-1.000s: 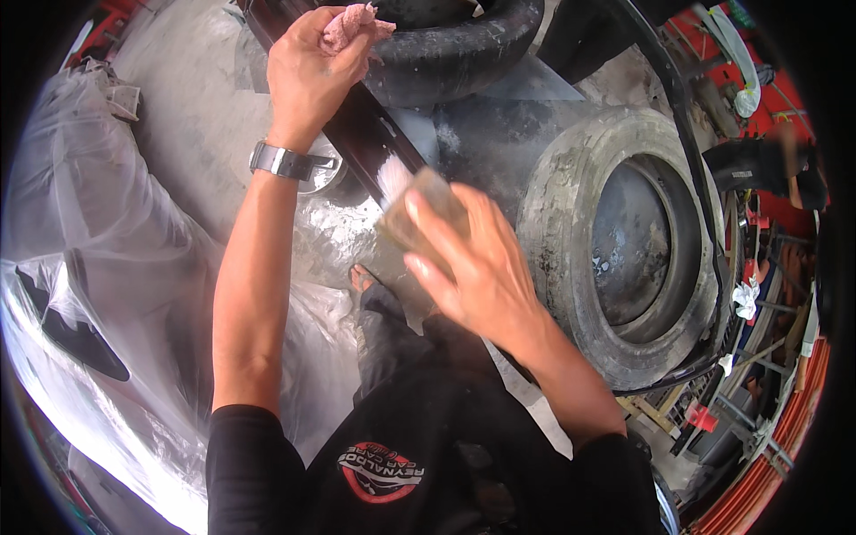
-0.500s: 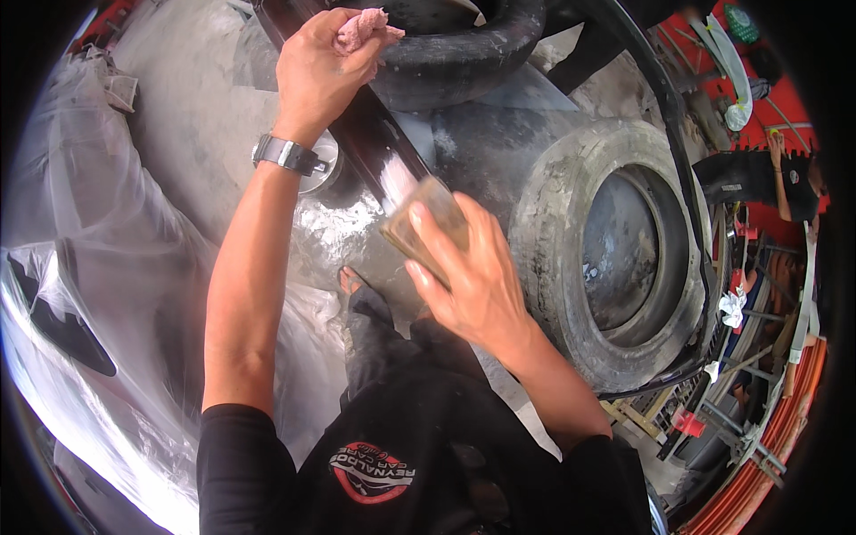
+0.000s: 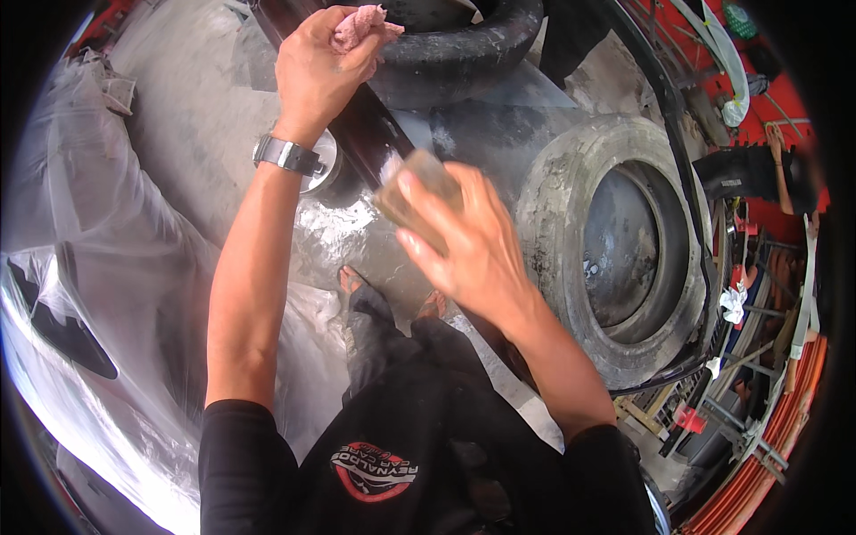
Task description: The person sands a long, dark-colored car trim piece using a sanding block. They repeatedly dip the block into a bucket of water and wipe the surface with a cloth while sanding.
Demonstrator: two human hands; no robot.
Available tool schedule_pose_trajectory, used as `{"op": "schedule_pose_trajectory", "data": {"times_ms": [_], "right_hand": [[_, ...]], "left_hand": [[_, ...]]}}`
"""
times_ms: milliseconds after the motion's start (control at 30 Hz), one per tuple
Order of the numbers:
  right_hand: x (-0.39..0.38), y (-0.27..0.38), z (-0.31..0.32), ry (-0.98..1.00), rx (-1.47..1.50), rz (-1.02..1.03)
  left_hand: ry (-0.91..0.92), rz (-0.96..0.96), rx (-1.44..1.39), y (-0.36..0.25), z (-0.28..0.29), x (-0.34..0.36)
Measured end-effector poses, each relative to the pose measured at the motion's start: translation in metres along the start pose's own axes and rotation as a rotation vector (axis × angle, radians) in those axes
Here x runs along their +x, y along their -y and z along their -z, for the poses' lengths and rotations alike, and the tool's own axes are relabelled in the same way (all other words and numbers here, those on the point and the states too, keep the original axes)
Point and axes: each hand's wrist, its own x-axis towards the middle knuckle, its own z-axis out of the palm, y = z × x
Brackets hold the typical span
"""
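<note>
From the head camera, your right hand (image 3: 473,250) has its grip closed around a tan rectangular sanding block (image 3: 419,192), fingers spread across its top, pressing it against the long dark glossy panel (image 3: 370,134) that runs diagonally up and away from you. Keep the block flat on that surface and move it along the panel's length, not across its edge; I judge a tilted block would dig in with one corner. The wet, shiny patch just left of the block suggests the work is being done damp, so keep it that way.

Your left hand (image 3: 316,71), with a grey metal wristwatch (image 3: 287,155) on the wrist, has its grip shut on a crumpled pink rag (image 3: 361,25), held high against the panel's upper part, well apart from the block. Use it to steady the panel and wipe away slurry.

The panel looks narrow, dark brown to black, glossy where untouched and dull grey where rubbed. It lies beside a worn grey tyre (image 3: 615,250), with a black tyre (image 3: 464,45) above and clear plastic sheeting (image 3: 98,294) at left.
</note>
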Motion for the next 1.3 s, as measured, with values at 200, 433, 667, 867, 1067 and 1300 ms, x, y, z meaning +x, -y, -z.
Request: {"op": "schedule_pose_trajectory", "data": {"times_ms": [200,433,667,867,1067,1300], "right_hand": [[-0.017,0.005,-0.002,-0.045,-0.056,0.067],[0.029,-0.021,-0.016,-0.015,0.183,-0.151],[-0.061,-0.001,0.012,0.028,0.115,-0.07],[-0.006,-0.02,-0.001,0.009,0.211,-0.131],[-0.077,-0.003,0.023,0.074,0.191,-0.128],[-0.054,-0.004,0.018,0.063,0.198,-0.122]], "left_hand": [[0.0,0.026,-0.091,-0.003,-0.004,0.001],[0.017,0.048,-0.14,0.0,-0.009,0.001],[0.059,0.105,-0.18,0.001,-0.004,0.002],[0.119,0.214,-0.257,-0.005,-0.005,0.0],[0.047,0.036,-0.052,0.02,0.0,0.005],[0.123,0.114,-0.237,0.0,0.0,0.003]]}}
